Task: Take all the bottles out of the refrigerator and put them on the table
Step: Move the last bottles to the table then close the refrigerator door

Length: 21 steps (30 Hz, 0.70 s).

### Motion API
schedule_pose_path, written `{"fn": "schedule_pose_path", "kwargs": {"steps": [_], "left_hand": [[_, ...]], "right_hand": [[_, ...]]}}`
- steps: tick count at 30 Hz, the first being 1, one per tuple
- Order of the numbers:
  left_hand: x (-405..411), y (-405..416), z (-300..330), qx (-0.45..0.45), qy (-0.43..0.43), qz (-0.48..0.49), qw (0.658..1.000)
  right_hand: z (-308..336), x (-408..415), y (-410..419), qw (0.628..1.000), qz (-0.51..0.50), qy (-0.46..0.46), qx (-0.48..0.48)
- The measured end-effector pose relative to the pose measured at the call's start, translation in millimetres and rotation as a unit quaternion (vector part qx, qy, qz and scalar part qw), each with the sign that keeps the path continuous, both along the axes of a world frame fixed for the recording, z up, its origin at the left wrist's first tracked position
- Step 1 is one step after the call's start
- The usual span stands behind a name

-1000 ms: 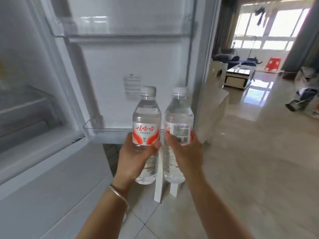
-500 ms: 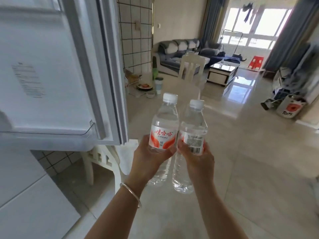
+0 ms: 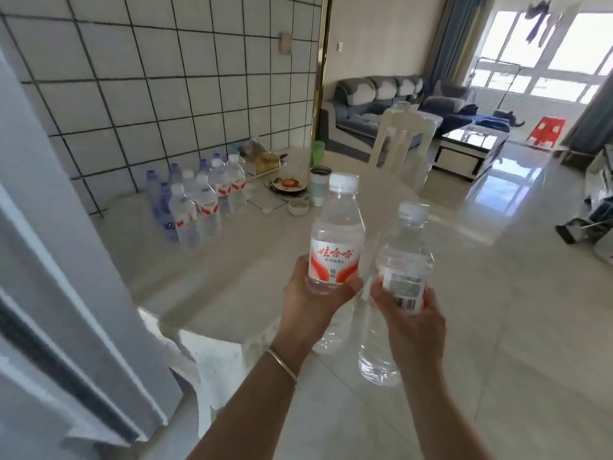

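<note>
— So, what is nearest?

— Two bare forearms reach forward, with a thin bracelet (image 3: 282,362) on the left wrist. The left hand (image 3: 310,302) is wrapped around the lower half of a clear water bottle (image 3: 335,247) with a red and white label and a white cap. The right hand (image 3: 409,322) grasps a second bottle (image 3: 396,287), its barcode side facing the camera, tilted a little to the right.

— Do the two bottles touch?

— They stand just beside each other in the air; I cannot tell whether they touch. Both hang over the near edge of the table (image 3: 232,280).

— And to the left?

— A blurred white fridge door (image 3: 66,293) fills that side.

— Farther along the table?

— A cluster of upright water bottles (image 3: 199,200) stands near the tiled wall (image 3: 166,78), some with red labels, some with blue caps. Beyond them lie a plate (image 3: 287,187), a small bowl (image 3: 298,206), a tumbler (image 3: 319,184) and a green cup (image 3: 317,153).

— Past the table?

— A white chair (image 3: 403,137) sits at the far end, then a grey sofa (image 3: 374,101), a low coffee table (image 3: 471,147) and bright windows (image 3: 544,51).
</note>
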<state>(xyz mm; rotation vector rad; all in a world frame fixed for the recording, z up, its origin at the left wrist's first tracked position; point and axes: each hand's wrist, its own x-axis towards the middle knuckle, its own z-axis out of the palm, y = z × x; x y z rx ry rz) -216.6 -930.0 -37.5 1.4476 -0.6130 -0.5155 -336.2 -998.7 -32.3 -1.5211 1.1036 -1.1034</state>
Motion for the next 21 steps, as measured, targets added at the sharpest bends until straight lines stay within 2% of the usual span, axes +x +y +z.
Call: {"fn": "schedule_pose_path", "kwargs": {"steps": [8, 13, 21], "left_hand": [[84.3, -104.9, -17.3, 0.029, -0.018, 0.087, 0.996], [147.8, -174.4, -33.6, 0.057, -0.029, 0.181, 0.981], [241.3, -266.9, -52.6, 0.067, -0.011, 0.327, 0.943]], "right_hand": [[-23.6, 96.1, -123.6, 0.997, 0.075, -0.014, 0.029], [-34.8, 171.7, -210.2, 0.99, 0.138, 0.006, 0.037], [-45.8, 300.2, -322.2, 0.946, 0.319, 0.042, 0.025]]}}
